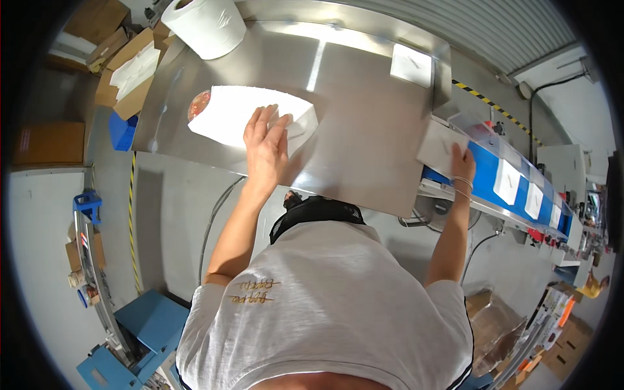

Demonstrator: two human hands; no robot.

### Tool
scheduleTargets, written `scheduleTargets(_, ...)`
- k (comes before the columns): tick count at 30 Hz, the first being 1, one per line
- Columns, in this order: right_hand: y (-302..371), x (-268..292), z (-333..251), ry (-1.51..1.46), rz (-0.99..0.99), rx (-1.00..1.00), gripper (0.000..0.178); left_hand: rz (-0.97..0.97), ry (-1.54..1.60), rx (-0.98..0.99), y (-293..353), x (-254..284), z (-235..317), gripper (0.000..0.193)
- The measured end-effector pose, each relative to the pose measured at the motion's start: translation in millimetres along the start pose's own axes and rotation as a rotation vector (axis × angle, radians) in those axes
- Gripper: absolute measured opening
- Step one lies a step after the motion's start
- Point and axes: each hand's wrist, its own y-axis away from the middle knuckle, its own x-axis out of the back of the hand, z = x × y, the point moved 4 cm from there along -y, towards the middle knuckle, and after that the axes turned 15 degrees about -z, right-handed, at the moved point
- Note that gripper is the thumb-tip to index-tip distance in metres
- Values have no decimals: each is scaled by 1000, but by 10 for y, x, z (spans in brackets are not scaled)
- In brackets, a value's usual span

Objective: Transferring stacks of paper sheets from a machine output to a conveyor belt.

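Observation:
My left hand (265, 140) rests with its fingers apart on the right end of a long white stack (227, 117), which looks like flat sheets or pouches lying on the steel table. A round red-patterned item (199, 105) shows at the stack's left end. At the table's right edge, my right hand (462, 164) pinches a white flat square packet (439, 148), where the blue conveyor belt (480, 166) begins. The packet looks slightly blurred. Farther along the belt lie several similar white packets (507, 182), each with a small dark mark.
On the steel table (364, 130) stand a large white roll (207, 29) at the far left and another white square (411, 65) at the far right. A clear guard (484, 135) runs along the belt's far side. Left of the table are an open carton (133, 71) and a blue bin (122, 132).

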Motion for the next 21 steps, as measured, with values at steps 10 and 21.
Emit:
scheduleTargets(10,907,-1267,-2328,-352,-876,679,59,-52,0,-73,-23,-56,56,27)
scheduleTargets(21,567,-896,-1642,-467,-533,433,23,-56,-7,37,-58,-22,-62,35)
